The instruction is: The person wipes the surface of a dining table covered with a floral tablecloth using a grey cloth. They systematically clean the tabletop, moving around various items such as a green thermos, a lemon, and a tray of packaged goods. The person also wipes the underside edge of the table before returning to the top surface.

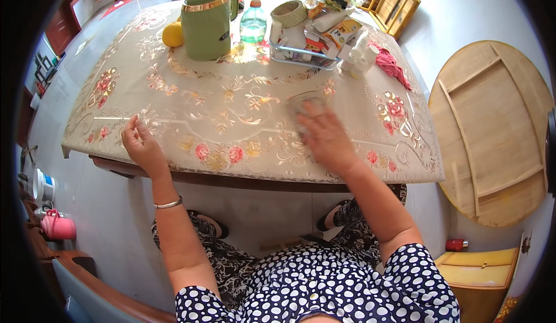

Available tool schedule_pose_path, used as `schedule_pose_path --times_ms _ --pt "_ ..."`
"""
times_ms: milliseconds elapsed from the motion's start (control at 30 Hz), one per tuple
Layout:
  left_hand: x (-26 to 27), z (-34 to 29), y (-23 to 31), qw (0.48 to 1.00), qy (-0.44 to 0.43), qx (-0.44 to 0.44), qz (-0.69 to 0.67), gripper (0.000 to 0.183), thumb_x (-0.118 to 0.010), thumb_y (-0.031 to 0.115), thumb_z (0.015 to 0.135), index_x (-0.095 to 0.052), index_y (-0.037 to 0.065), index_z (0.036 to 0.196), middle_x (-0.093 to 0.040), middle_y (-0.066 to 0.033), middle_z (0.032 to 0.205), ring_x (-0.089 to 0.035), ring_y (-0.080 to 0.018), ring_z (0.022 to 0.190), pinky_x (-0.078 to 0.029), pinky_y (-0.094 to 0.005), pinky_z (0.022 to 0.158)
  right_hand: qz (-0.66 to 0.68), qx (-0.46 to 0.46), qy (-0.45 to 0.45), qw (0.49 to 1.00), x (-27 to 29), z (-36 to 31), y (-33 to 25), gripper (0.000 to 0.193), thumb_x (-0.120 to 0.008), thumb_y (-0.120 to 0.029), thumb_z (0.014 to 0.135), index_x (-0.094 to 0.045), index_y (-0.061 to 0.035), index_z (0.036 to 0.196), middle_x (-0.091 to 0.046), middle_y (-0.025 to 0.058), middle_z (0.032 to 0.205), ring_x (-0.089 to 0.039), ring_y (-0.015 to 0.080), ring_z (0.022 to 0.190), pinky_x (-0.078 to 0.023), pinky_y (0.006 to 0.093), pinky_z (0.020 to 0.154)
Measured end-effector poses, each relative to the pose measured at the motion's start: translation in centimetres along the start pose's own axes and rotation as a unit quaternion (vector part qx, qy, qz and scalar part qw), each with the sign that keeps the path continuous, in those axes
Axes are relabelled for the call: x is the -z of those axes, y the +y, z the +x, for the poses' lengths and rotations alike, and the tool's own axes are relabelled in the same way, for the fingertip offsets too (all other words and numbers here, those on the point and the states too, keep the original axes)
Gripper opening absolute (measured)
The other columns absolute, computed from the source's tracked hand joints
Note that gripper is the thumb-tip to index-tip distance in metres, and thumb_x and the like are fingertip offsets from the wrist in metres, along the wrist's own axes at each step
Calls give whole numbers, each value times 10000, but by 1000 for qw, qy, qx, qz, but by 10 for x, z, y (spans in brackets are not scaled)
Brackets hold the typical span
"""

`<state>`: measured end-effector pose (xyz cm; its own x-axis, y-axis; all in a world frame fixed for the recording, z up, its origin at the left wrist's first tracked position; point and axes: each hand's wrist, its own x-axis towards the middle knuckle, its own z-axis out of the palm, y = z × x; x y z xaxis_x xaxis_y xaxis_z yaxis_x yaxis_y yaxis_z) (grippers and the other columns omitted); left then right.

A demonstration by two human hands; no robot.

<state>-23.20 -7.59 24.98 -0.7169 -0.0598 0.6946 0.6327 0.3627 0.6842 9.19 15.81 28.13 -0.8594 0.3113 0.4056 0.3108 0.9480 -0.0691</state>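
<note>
My right hand (325, 135) presses down on a greyish folded cloth (307, 98), which lies on the flowered tablecloth (226, 106) right of the middle. Hand and cloth are both smeared by motion, and the palm covers much of the cloth. Over the table's near left part, my left hand (142, 143) is held with loosely curled fingers and nothing in it. A silver bangle (168, 203) circles that wrist.
Along the table's far side stand a green thermos jug (207, 30), a yellow fruit (172, 35), a spray bottle (253, 19), a filled clear basket (304, 57) and a pink cloth (391, 67). A round wooden tabletop (492, 132) leans at right. A pink bucket (58, 226) is at left.
</note>
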Motion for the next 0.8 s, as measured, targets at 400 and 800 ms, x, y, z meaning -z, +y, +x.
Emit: schedule_pose_path --times_ms 400,800 --pt "1 0 5 1000 -13 -5 12 201 -529 158 964 -613 17 1079 -608 -96 1027 -566 -219 909 -457 -325 783 186 227 -37 955 -79 133 -181 412 -540 -257 880 -556 -121 1269 -428 82 1425 -352 348 1326 -282 425 1103" --pt "8 -1 7 999 -25 -22 30 208 -541 182 962 -625 29 1075 -628 -82 1031 -566 -196 910 -453 -314 776 64 4 -8 998 -108 181 -42 403 -528 -257 892 -539 -199 1290 -357 44 1491 -406 351 1278 -379 426 1039"
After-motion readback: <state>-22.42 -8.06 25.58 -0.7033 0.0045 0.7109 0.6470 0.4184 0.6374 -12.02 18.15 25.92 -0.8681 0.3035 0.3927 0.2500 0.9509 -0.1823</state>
